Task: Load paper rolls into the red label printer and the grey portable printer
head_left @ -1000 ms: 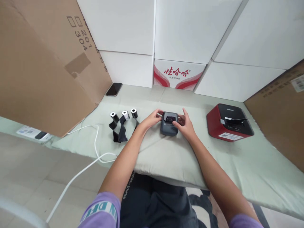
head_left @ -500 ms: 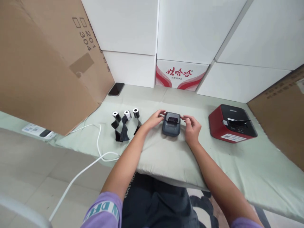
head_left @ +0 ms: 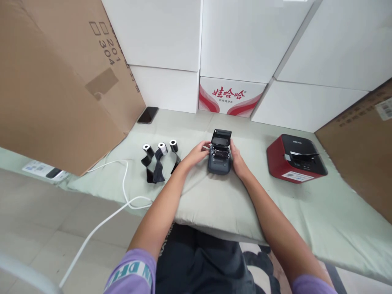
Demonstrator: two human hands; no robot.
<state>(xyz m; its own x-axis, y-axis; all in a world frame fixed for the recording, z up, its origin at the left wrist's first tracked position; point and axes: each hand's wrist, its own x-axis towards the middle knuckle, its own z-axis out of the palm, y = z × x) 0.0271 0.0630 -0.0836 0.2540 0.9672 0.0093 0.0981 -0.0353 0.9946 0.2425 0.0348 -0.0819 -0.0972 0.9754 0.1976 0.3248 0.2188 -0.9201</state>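
Note:
A small dark portable printer (head_left: 219, 164) lies on the cloth-covered table in front of me, its lid (head_left: 221, 137) raised and its paper bay exposed. My left hand (head_left: 197, 155) rests against the printer's left side with bent fingers. Along the right side, my right hand (head_left: 237, 158) presses the printer near the lid hinge, its fingers stretched toward the back edge. Left of my left hand stand three small paper rolls, a left one (head_left: 146, 147), a middle one (head_left: 162, 148) and a right one (head_left: 173, 145), with dark strips trailing from them.
A red and black printer (head_left: 296, 158) stands at the right. A phone (head_left: 148, 115) lies at the back left beside a large cardboard box (head_left: 61, 81). White boxes (head_left: 165, 87) line the back. A white cable (head_left: 101, 226) hangs over the table's left front edge.
The portable printer's lid has swung up and open. My right hand has moved inward and now lies along the printer's right side. My left hand stays at its left side.

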